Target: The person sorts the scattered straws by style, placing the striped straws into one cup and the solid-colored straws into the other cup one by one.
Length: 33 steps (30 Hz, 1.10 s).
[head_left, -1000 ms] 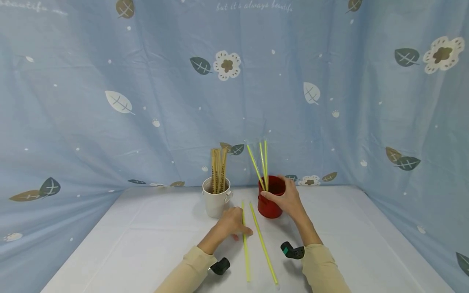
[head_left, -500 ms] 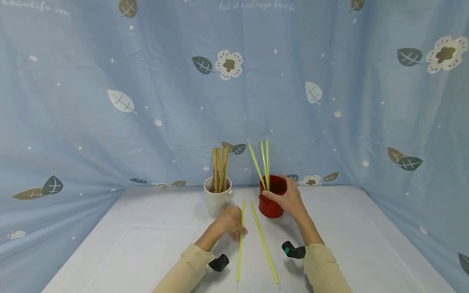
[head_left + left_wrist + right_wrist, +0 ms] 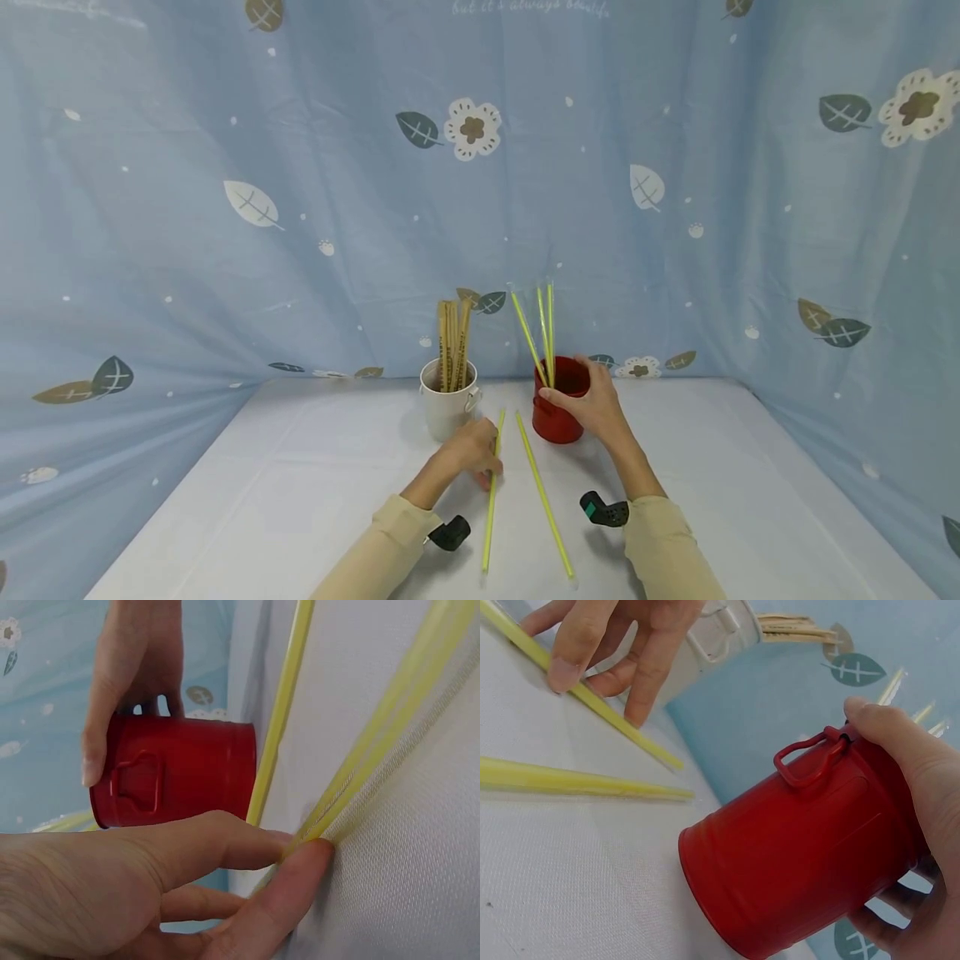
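Observation:
My left hand (image 3: 468, 450) pinches a yellow straw in a clear wrapper (image 3: 489, 529) between thumb and forefinger. In the left wrist view the pinched straw (image 3: 367, 750) lies close along the white cloth. A second wrapped yellow straw (image 3: 545, 504) lies to its right on the table. My right hand (image 3: 598, 410) grips a small red bucket (image 3: 557, 423) near its rim, thumb at the near side and fingers round the far side. Several wrapped yellow straws (image 3: 529, 335) lean upright in that bucket. The right wrist view shows the bucket's wire handle (image 3: 810, 769) hanging against its side.
A white bucket (image 3: 444, 414) stands left of the red one, holding several paper-wrapped sticks (image 3: 453, 346) with printing. Behind the white-covered table (image 3: 300, 475) hangs a blue patterned curtain (image 3: 337, 167). A black wrist camera (image 3: 450, 533) sits beside the left sleeve.
The left thumb has drawn in toward the fingers, closing on the straw. That straw's near end has swung left. My right hand stays on the red bucket; the head view shifts slightly.

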Each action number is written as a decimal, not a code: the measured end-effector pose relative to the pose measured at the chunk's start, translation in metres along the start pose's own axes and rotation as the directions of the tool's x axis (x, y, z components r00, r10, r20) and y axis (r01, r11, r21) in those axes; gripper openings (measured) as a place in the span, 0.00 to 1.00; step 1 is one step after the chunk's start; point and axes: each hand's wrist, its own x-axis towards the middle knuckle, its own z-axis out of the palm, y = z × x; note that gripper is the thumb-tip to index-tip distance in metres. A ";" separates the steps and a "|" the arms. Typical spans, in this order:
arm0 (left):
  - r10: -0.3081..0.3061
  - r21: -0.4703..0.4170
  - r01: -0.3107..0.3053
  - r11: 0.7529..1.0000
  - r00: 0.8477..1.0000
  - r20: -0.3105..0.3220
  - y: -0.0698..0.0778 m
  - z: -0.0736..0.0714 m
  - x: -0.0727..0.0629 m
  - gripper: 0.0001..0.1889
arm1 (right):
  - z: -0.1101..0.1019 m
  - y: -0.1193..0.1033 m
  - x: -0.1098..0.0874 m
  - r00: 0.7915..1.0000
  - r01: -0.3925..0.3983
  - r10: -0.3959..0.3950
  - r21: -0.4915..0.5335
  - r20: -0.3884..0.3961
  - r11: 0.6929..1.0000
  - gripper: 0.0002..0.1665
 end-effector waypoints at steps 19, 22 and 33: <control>-0.021 -0.048 0.023 0.999 0.999 0.036 -0.003 -0.002 0.002 0.11 | -0.001 -0.005 0.000 1.000 -0.007 0.007 -0.002 0.006 1.000 0.57; -0.015 -0.045 0.016 0.999 1.000 0.021 -0.003 -0.002 0.003 0.11 | -0.001 -0.005 0.001 1.000 -0.004 0.004 0.004 0.001 1.000 0.57; -0.040 -0.051 0.042 0.998 0.998 0.041 -0.001 0.001 0.003 0.11 | -0.001 -0.003 0.000 1.000 -0.022 0.022 -0.005 0.004 1.000 0.57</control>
